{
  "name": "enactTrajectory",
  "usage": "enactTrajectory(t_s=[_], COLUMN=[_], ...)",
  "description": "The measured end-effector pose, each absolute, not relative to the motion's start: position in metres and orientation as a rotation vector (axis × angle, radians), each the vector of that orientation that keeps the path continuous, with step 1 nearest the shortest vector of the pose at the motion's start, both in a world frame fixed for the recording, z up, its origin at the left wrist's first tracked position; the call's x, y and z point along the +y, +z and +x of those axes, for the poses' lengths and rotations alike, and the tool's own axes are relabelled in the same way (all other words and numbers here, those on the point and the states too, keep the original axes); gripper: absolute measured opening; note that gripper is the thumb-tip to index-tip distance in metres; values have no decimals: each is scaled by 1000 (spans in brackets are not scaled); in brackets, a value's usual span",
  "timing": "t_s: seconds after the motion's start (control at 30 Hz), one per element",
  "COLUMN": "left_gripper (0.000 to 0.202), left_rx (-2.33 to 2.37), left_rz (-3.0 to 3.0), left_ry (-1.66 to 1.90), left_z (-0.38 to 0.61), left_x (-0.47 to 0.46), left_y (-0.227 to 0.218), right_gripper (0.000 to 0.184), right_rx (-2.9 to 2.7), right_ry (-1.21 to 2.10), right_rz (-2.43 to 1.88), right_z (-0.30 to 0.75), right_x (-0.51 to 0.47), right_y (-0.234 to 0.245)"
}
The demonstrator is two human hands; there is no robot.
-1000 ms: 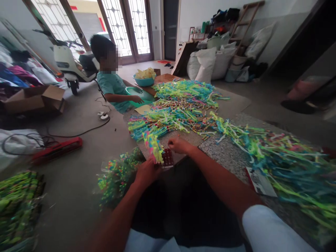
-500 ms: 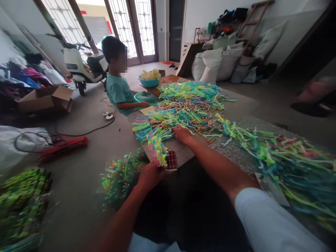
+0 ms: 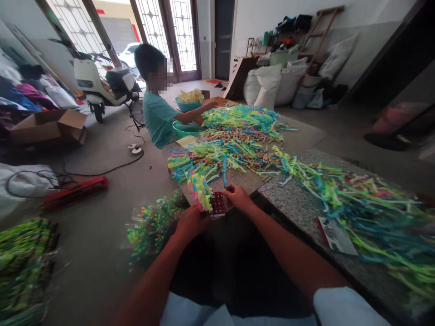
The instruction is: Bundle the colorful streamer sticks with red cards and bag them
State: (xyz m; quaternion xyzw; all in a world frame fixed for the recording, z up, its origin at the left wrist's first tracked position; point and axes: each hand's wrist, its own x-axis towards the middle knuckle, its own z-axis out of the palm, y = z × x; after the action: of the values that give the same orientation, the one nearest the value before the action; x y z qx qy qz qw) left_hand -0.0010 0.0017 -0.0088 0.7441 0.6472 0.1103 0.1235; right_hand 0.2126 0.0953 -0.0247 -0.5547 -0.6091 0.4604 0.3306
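At the bottom of the frame are the person's pale sleeve [image 3: 346, 305] and dark-clad lap. At lower left, green and multicoloured bundles [image 3: 23, 253] lie on the floor; nearer the middle, beside the knees, is a heap of small coloured pieces [image 3: 154, 224] in what looks like clear plastic. At lower right, a printed packet [image 3: 338, 237] lies partly under loose coloured strips.

Just below the centre, the left hand [image 3: 193, 222] is closed around the lower end of a bunch [image 3: 200, 190] of yellow, pink and blue strips, its fingertips partly hidden. To its right, the right hand [image 3: 238, 198] pinches the lower end of a blue strip [image 3: 224, 170], which points up the frame. A dark red patterned card [image 3: 218, 204] lies between the hands at the near edge of the desk [image 3: 239, 178].

Beyond, across the middle of the frame, spreads a pile of strips [image 3: 214, 156], with a second heap [image 3: 248, 115] behind it. At upper left of centre, a co-worker in a teal shirt [image 3: 158, 117] reaches an arm over a green basin [image 3: 183, 130]; behind that stands a blue bowl [image 3: 188, 107] of yellowish pieces. Farther off are white sacks [image 3: 268, 86], a scooter [image 3: 91, 77] and glazed doors [image 3: 183, 36].
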Motion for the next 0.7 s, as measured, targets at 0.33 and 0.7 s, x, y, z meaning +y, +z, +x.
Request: enactTrajectory(t_s=[0.33, 0.7], left_gripper=[27, 25], left_rx=[1877, 1901], left_rz=[2135, 2136], left_ry=[326, 275], left_z=[-1, 2], left_x=[1, 1], left_y=[-5, 1], right_gripper=[19, 23], right_rx=[-1798, -2050], right_ry=[991, 728], right_rz=[-1366, -1494], right_z=[190, 181], right_x=[55, 50], right_y=[-27, -25])
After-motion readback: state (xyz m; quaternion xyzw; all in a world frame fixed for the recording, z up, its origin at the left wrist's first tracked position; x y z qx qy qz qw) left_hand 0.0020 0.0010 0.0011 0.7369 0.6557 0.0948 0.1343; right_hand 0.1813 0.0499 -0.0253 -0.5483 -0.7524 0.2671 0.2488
